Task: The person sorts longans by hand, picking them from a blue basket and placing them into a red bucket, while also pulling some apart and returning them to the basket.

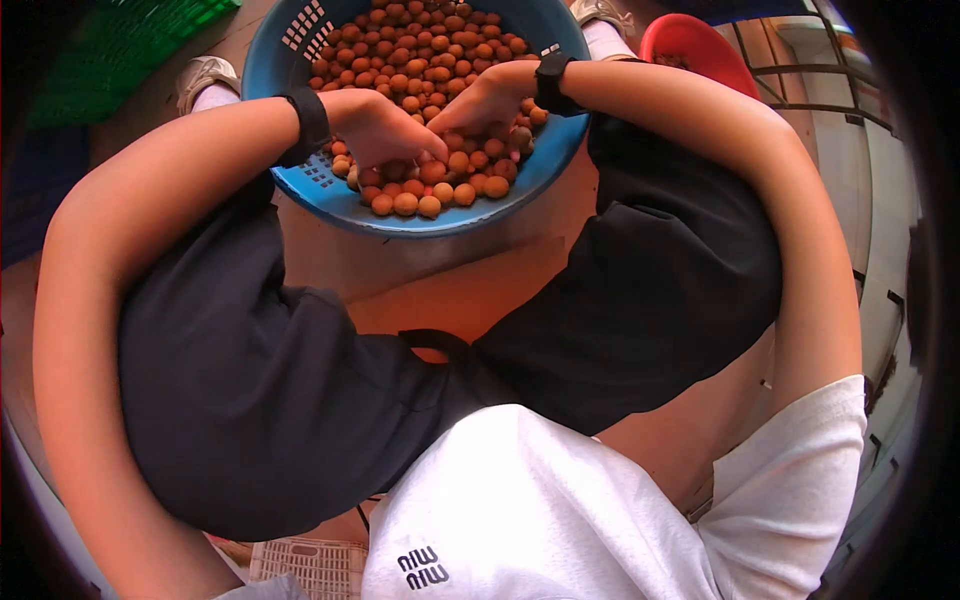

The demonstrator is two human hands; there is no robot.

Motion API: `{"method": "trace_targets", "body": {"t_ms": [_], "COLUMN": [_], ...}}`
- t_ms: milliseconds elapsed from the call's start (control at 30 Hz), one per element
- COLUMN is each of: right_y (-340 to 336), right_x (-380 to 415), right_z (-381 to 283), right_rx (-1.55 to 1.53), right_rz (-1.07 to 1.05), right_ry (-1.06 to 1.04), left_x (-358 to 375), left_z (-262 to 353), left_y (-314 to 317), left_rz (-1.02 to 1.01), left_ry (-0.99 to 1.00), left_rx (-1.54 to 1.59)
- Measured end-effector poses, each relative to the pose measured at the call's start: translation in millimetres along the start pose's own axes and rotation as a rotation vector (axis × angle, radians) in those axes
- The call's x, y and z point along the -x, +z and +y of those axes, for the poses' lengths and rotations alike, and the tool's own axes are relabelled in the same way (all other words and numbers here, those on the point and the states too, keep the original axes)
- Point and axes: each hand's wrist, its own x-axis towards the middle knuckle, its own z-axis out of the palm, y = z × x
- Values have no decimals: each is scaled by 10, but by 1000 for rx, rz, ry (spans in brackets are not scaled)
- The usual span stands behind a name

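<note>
Round brown fruits that look like longans [405, 55] fill a blue plastic basket [430, 228] with slotted sides. My left hand [385, 132] is low in the near part of the pile, its fingers curled around some of the fruits. Close beside it, my right hand [485, 100] reaches down from the other side, also closed over fruits. The two thumb sides nearly meet at the middle. Most fingertips are hidden among the longans, so how many lie in each hand cannot be made out. A black band circles each wrist.
The basket stands on the floor between my shoes [208, 78]. A red basin [700, 50] with small dark bits inside sits beyond my right knee. At the upper left is a green crate [150, 50]. A pale plastic crate [305, 565] lies beside my left hip.
</note>
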Motion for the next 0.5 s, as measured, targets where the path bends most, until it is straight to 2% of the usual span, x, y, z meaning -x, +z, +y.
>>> {"method": "trace_targets", "body": {"t_ms": [67, 100, 200, 267, 333, 367, 433, 500], "right_y": [35, 38, -93, -328, -346, -339, -289, -270], "right_x": [118, 155, 36, -160, -122, -64, 50, 43], "right_z": [-92, -121, -53, 142, 111, 79, -14, -1], "right_rx": [23, 33, -8, 136, 140, 70, -161, -188], "right_rz": [24, 37, 64, 72, 99, 124, 151, 111], "right_ry": [31, 47, -11, -222, -281, -232, -134, -297], "left_x": [9, 66, 156, 13, 29, 63, 276, 305], "left_z": [-9, -36, -41, -137, -168, -169, -71, -74], "left_y": [-42, -97, -86, -276, -297, -271, -268, -236], "left_rz": [-39, -98, -86, -154, -100, -25, -75, -102], "left_ry": [-31, 93, -90, 151, 278, 296, 101, 276], "left_rx": [103, -223, 1295, 462, 82, 120, 429, 414]}}
